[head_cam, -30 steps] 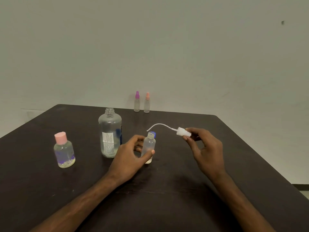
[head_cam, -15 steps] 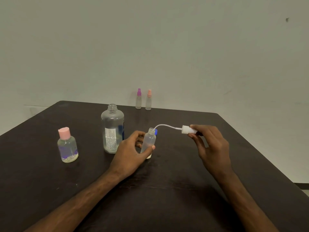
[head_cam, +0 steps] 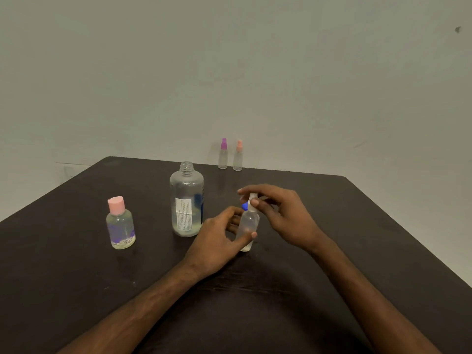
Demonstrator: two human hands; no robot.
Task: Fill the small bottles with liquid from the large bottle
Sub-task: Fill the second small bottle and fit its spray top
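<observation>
One table [head_cam: 76, 290]: dark top that carries every item; it runs back to a pale wall.
large bottle [head_cam: 186, 200]: upright left of centre, neck open with no cap on it, liquid low in the body, label facing the camera.
left hand [head_cam: 217, 244]: fingers and thumb curled round the small bottle from its left side, thumb across the near face, steadying it on the table.
right hand [head_cam: 283, 215]: thumb and fingertips pinched on the spray head from the right, above the bottle's neck.
pink-cap bottle [head_cam: 120, 223]: capped and upright at near left, well apart from both hands; a little liquid at its base.
small bottle [head_cam: 247, 226]: the item in work; upright at centre, just right of the large bottle, base on the table. Its fill level cannot be read.
purple-top bottle [head_cam: 223, 154] and orange-top bottle [head_cam: 238, 156]: side by side at the far edge, tops on.
spray head [head_cam: 252, 200]: white, sitting at the small bottle's mouth; whether it is fully seated cannot be told.
blue cap [head_cam: 244, 206]: partly hidden just behind the small bottle's neck.
step in hand: probably closing the small bottle after filling.
next move: likely turning the spray head down tight while the left hand keeps the body still and upright; afterwards another small bottle would need opening.
</observation>
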